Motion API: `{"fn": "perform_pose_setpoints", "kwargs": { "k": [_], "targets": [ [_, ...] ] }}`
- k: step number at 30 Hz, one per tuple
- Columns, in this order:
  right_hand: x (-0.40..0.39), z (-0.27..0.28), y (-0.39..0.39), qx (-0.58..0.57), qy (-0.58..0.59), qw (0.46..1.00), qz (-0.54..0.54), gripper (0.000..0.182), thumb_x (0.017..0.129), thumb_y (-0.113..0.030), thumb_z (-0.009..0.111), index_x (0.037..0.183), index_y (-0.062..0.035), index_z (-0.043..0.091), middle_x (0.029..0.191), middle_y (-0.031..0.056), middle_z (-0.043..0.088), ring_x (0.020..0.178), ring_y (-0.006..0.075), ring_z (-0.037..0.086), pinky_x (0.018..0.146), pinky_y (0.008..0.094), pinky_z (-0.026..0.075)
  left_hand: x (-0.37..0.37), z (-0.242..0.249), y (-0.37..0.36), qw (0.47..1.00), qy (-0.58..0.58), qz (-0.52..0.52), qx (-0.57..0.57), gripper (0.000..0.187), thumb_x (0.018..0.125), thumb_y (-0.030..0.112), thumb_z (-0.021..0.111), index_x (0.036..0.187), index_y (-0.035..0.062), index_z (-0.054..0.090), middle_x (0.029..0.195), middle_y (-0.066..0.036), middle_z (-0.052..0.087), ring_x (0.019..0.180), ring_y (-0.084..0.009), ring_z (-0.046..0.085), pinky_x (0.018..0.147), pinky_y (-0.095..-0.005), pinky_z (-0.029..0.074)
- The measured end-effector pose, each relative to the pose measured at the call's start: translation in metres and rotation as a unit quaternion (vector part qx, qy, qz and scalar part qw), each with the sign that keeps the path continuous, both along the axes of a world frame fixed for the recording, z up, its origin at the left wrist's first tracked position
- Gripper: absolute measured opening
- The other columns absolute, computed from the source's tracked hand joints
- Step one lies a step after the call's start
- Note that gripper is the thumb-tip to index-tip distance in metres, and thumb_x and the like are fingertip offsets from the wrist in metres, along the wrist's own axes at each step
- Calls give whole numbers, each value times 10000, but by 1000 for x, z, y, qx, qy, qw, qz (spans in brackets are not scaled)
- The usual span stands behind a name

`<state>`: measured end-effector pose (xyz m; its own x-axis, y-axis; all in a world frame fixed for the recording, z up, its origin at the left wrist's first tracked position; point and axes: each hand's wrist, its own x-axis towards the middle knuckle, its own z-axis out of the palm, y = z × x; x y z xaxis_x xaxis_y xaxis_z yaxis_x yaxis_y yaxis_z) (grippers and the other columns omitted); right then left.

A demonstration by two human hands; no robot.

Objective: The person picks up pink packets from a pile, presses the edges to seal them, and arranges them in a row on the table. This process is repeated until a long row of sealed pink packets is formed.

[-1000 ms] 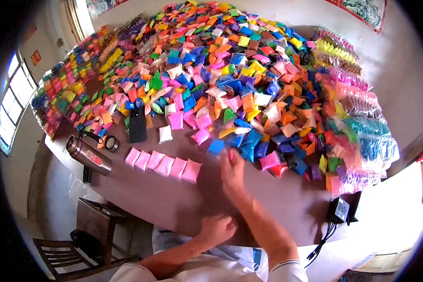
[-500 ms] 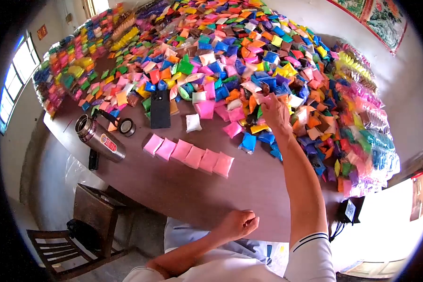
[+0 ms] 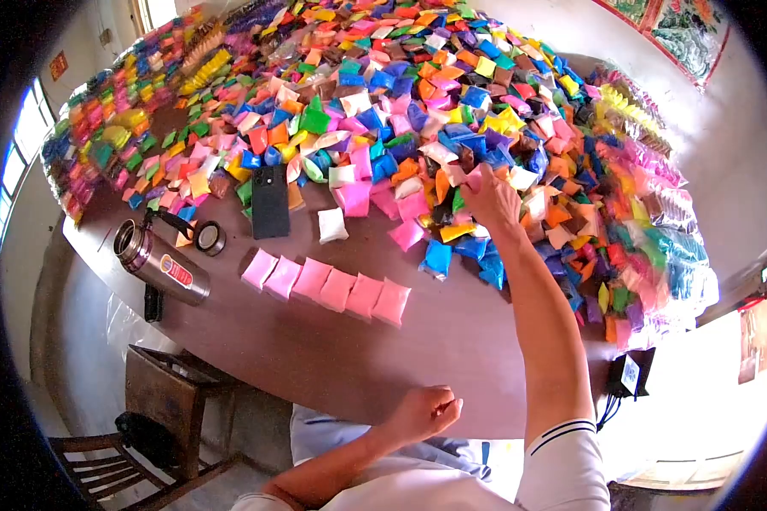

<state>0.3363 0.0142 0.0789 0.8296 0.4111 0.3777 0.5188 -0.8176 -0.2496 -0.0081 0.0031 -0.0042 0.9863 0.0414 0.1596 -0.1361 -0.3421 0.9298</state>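
At the bottom centre, the left hand (image 3: 422, 411) rests curled in a loose fist on the near edge of the dark brown table (image 3: 332, 349), holding nothing. Lower left, a wooden chair (image 3: 136, 464). Mid-frame left, six pink packets (image 3: 325, 285) lie in one overlapping row, with one steel flask (image 3: 160, 266) on its side beside them. Just beyond: one tape roll (image 3: 210, 238), one black phone (image 3: 271, 201), one white packet (image 3: 331, 225). Right of centre, the right hand (image 3: 492, 200) pinches a pink packet (image 3: 474, 178) at the edge of the huge colourful pile (image 3: 418, 94). Windows (image 3: 21, 149) at upper left.
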Motion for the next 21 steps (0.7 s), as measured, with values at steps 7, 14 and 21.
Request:
{"fn": "perform_pose_setpoints", "kwargs": {
  "k": [7, 14, 21],
  "targets": [
    [0, -2, -10, 176, -18, 983, -54, 250, 821, -319, 574, 886, -82, 618, 795, 191, 655, 769, 365, 647, 656, 456, 501, -3, 5, 2, 1000, 7, -3, -6, 329, 865, 190, 591, 626, 3, 465, 588, -176, 482, 474, -301, 464, 473, -399, 377],
    [-121, -31, -102, 566, 455, 684, 65, 90, 860, -133, 568, 860, -46, 593, 662, 30, 582, 452, 83, 465, 384, 228, 350, -6, 7, 5, 992, 53, 16, -116, 293, 899, 189, 545, 688, -9, 505, 601, -133, 452, 513, -211, 441, 511, -359, 381],
    [-252, -57, -154, 555, 608, 563, 69, 124, 855, -115, 598, 942, -29, 581, 682, 38, 590, 481, 77, 490, 409, 199, 360, -6, -2, -1, 981, 49, -7, -185, 228, 941, 205, 487, 861, 14, 582, 721, -81, 531, 662, -160, 516, 640, -305, 440]
  ]
}}
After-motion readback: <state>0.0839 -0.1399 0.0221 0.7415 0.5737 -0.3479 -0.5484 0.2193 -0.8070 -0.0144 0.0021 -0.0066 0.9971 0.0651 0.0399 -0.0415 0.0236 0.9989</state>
